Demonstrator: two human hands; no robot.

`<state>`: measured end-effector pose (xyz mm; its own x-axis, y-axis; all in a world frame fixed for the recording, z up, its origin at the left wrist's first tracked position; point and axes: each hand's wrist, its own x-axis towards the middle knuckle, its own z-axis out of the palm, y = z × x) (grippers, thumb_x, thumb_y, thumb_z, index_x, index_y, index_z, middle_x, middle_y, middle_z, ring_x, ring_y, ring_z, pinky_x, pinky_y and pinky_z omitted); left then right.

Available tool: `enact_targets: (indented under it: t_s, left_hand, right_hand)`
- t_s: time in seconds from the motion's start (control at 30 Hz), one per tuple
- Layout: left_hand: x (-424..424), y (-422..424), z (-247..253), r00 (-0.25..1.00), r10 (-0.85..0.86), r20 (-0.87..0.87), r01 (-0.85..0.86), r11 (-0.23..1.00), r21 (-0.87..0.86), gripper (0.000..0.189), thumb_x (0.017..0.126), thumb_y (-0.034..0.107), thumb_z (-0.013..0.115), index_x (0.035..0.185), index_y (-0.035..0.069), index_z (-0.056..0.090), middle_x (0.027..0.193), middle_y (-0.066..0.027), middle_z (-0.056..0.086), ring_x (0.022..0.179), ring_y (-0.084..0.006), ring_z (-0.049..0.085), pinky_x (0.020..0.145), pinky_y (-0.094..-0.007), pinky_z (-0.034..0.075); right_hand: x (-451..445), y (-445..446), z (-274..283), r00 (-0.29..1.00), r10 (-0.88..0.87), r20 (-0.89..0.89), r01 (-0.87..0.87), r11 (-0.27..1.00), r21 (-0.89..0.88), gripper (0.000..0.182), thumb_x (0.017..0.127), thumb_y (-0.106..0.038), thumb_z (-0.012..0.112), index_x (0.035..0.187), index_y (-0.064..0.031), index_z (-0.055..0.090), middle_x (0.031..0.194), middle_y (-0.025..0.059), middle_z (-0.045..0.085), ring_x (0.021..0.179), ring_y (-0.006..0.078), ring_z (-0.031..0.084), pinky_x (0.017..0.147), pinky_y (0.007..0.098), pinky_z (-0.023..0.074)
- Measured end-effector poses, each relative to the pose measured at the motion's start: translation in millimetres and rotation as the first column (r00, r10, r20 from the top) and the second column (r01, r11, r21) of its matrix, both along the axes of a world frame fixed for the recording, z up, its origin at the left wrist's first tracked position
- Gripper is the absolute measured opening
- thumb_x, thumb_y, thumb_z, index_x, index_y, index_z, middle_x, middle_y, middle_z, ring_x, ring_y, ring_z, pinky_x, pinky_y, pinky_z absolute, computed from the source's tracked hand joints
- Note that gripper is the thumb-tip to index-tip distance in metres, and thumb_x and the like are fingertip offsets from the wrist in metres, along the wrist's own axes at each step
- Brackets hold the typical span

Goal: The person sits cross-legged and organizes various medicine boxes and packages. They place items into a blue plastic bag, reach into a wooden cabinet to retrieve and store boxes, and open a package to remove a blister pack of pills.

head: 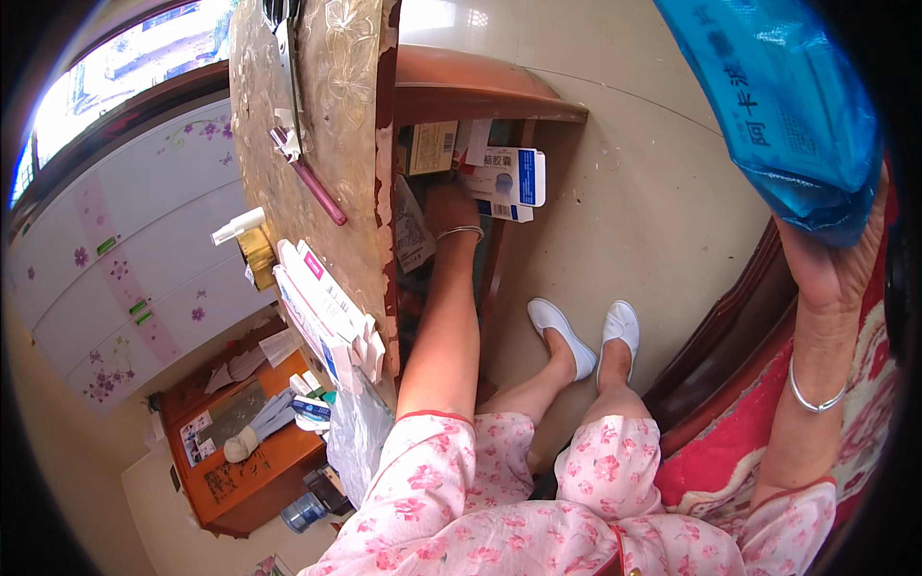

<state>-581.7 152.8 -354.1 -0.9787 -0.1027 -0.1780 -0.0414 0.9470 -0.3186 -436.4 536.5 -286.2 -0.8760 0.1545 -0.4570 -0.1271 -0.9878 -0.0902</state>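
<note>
My left hand (450,205) reaches into an open wooden drawer (497,266), blurred and in shadow. Its fingers are hidden among the contents, so what they hold is unclear. Right of it lies a white and blue medicine box (504,176), its end flap loose, jutting over the drawer's edge. A yellowish carton (432,147) sits just beyond the hand, and a printed packet (414,230) lies on its near left. At the far right, my right hand (828,259) holds up a translucent blue plastic bag (799,115); a printed box shows through it.
Left of the drawer, a worn tabletop (338,129) carries scissors (288,79), a dark pink pen-like stick (317,191) and stacked medicine boxes (324,309). A clear plastic bag (356,432) hangs beside it. A red patterned cover (713,461) lies at right, above the tiled floor (612,194).
</note>
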Motion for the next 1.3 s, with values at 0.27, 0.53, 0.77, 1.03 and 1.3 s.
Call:
enact_targets:
  t_s: [0.27, 0.53, 0.77, 1.03, 1.3]
  left_hand:
    - [13, 0, -27, 0.969, 0.079, -0.232, 0.050, 0.863, 0.503, 0.026, 0.084, 0.016, 0.039, 0.097, -0.004, 0.047, 0.101, -0.0271, 0.048, 0.100, -0.0377, 0.046, 0.081, -0.0434, 0.039]
    - [34, -25, -30, 0.892, 0.107, -0.440, 0.188, 0.797, 0.575, 0.037, 0.076, 0.012, 0.045, 0.107, -0.009, 0.044, 0.104, -0.0305, 0.047, 0.092, -0.0398, 0.050, 0.079, -0.0418, 0.039]
    - [12, -63, -21, 0.672, 0.740, 0.023, -0.373, 0.312, 0.874, 0.027, 0.074, 0.019, 0.055, 0.091, -0.002, 0.054, 0.081, -0.0193, 0.055, 0.059, -0.0300, 0.054, 0.048, -0.0376, 0.043]
    - [3, -49, -20, 0.270, 0.905, 0.329, -0.283, -0.252, 0.925, 0.029, 0.070, 0.021, 0.061, 0.089, -0.001, 0.056, 0.079, -0.0125, 0.056, 0.059, -0.0243, 0.055, 0.045, -0.0334, 0.045]
    - [-27, -22, -27, 0.422, 0.904, -0.063, -0.278, 0.196, 0.940, 0.029, 0.077, 0.013, 0.052, 0.100, -0.003, 0.054, 0.093, -0.0167, 0.058, 0.069, -0.0252, 0.059, 0.057, -0.0333, 0.050]
  right_hand:
    - [1, 1, -5, 0.996, 0.015, -0.087, -0.021, 0.998, -0.064, 0.059, 0.076, -0.034, 0.061, 0.125, -0.0134, 0.036, 0.129, 0.0105, 0.036, 0.117, 0.0318, 0.035, 0.099, 0.0454, 0.0262]
    - [1, 3, -6, 0.996, 0.015, -0.086, -0.020, 0.998, -0.061, 0.057, 0.076, -0.034, 0.062, 0.124, -0.0132, 0.039, 0.128, 0.0103, 0.038, 0.116, 0.0312, 0.037, 0.098, 0.0450, 0.0286]
    - [0, 1, -4, 0.995, 0.016, -0.094, -0.021, 0.999, -0.048, 0.060, 0.075, -0.034, 0.062, 0.125, -0.0135, 0.036, 0.128, 0.0104, 0.037, 0.116, 0.0320, 0.037, 0.098, 0.0459, 0.0281]
    - [1, 1, -3, 0.999, 0.003, -0.046, -0.004, 1.000, -0.023, 0.065, 0.073, -0.034, 0.064, 0.127, -0.0146, 0.032, 0.131, 0.0109, 0.034, 0.118, 0.0340, 0.034, 0.098, 0.0481, 0.0272]
    - [1, 2, 3, 1.000, -0.010, 0.022, 0.010, 0.999, -0.032, 0.075, 0.068, -0.027, 0.070, 0.129, -0.0157, 0.029, 0.135, 0.0111, 0.026, 0.122, 0.0354, 0.027, 0.099, 0.0492, 0.0247]
